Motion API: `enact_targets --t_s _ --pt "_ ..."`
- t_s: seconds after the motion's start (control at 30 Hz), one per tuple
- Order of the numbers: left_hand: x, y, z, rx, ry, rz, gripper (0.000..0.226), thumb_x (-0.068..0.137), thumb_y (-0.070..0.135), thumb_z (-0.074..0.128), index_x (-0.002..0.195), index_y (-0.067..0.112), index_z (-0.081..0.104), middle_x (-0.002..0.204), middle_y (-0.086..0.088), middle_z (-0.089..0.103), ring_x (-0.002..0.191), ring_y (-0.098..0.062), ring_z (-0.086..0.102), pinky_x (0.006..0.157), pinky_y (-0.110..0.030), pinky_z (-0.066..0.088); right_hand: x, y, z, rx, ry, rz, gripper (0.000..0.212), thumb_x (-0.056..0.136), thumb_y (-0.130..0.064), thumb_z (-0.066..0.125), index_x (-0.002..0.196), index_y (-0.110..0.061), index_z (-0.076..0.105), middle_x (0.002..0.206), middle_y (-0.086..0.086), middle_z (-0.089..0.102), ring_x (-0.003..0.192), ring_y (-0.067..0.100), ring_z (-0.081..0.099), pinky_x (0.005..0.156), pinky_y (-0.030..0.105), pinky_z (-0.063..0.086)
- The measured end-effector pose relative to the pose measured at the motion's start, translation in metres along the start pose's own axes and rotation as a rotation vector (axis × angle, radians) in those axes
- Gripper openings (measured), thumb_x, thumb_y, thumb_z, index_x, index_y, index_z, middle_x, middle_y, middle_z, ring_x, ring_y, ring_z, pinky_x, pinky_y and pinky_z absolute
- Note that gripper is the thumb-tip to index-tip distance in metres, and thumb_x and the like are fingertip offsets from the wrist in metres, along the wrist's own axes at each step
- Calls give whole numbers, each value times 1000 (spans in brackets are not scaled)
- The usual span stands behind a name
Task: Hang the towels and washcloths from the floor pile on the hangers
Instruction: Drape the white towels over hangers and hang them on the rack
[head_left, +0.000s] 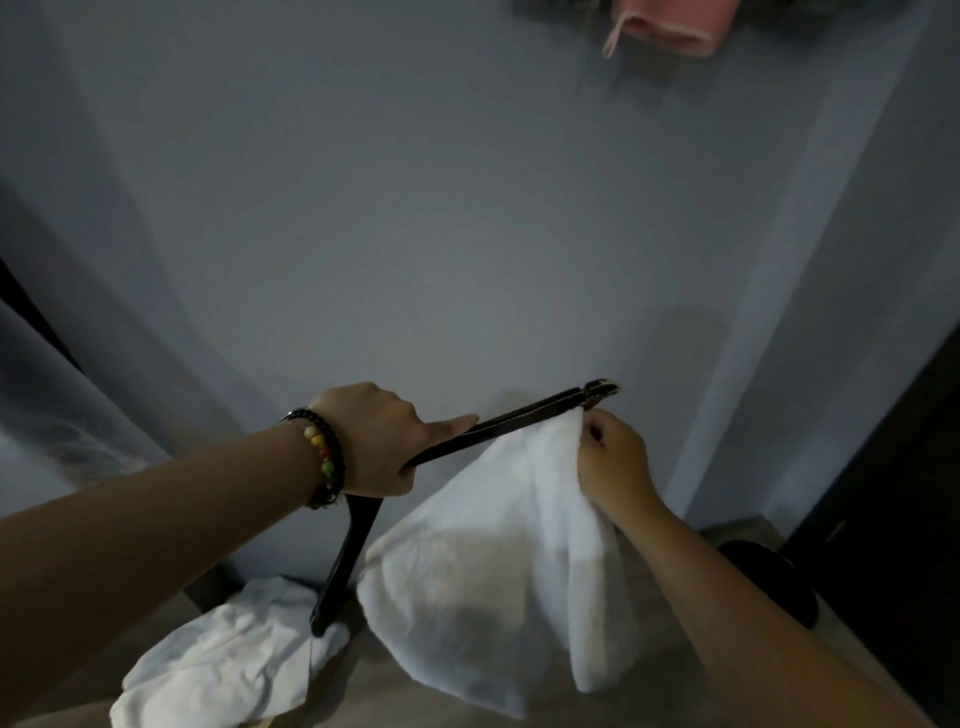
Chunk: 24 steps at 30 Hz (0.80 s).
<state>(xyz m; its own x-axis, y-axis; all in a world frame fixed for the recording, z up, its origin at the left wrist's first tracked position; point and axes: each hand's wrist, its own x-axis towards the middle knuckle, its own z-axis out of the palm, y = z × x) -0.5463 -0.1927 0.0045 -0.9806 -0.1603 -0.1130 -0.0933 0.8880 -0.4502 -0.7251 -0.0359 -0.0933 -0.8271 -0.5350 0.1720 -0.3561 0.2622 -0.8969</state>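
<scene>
My left hand (379, 441) grips a dark wooden hanger (519, 421) near its middle, with the index finger laid along the bar. The hanger's far end has a metal clip (600, 389). My right hand (613, 457) pinches the top corner of a white towel (483, 587) right below that clip. The towel hangs down from my fingers in a wide drape. A second white cloth (218, 660) lies crumpled on the floor at the lower left, under the hanger's other arm.
A plain grey wall fills the view ahead. A pink cloth (670, 23) hangs at the top edge. A grey curtain (62, 395) is at the left. A dark door (893, 493) and a round black object (769, 577) stand at the right.
</scene>
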Motion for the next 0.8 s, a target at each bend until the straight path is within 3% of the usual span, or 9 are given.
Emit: enact_targets --t_s 0.13,0.3,0.4,0.5,0.6,0.7,0.8 --pt "5 2 -2 -32 -10 -16 74 88 36 39 148 45 -4 64 3 46 65 -21 52 70 -34 56 4 -2 -9 52 -13 1 27 94 -11 43 71 4 44 62 7 43 59 14 38 56 27 30" --pt "9 -11 0 -46 -65 -59 76 87 38 43 148 48 -2 71 1 49 70 -21 50 71 -33 53 0 -6 -21 -146 6 -213 25 93 -7 47 71 4 53 65 11 54 56 10 42 54 15 34" --pt "11 -6 1 -45 -79 -53 77 87 39 43 148 47 -2 70 0 47 71 -23 51 71 -32 52 14 2 -21 -198 92 -168 28 92 -6 49 69 8 54 66 17 57 59 16 45 54 15 34" --pt "13 -4 0 -46 -68 -29 75 86 42 44 148 47 1 63 4 37 68 -21 47 71 -32 53 28 13 -30 -286 -2 -32 24 89 -8 54 73 6 65 74 18 66 67 22 58 62 20 44" --pt "14 -3 -4 -42 -60 -16 72 83 45 47 147 48 13 70 3 48 74 -22 53 71 -31 53 34 17 -48 -285 2 -18 24 87 -3 56 67 -13 65 72 3 66 66 13 59 66 26 48" --pt "18 -1 -10 -13 -65 21 54 80 43 50 133 39 43 75 3 54 75 -21 58 70 -31 53 30 2 -49 -259 95 -179 10 89 -13 59 95 -18 65 97 0 64 85 13 60 80 28 50" --pt "24 1 -17 80 -62 65 27 81 40 53 102 23 56 62 7 42 56 -16 44 66 -30 53 22 -10 -35 -430 -184 -495 45 85 -29 65 127 -18 53 123 -5 50 113 8 46 102 25 35"
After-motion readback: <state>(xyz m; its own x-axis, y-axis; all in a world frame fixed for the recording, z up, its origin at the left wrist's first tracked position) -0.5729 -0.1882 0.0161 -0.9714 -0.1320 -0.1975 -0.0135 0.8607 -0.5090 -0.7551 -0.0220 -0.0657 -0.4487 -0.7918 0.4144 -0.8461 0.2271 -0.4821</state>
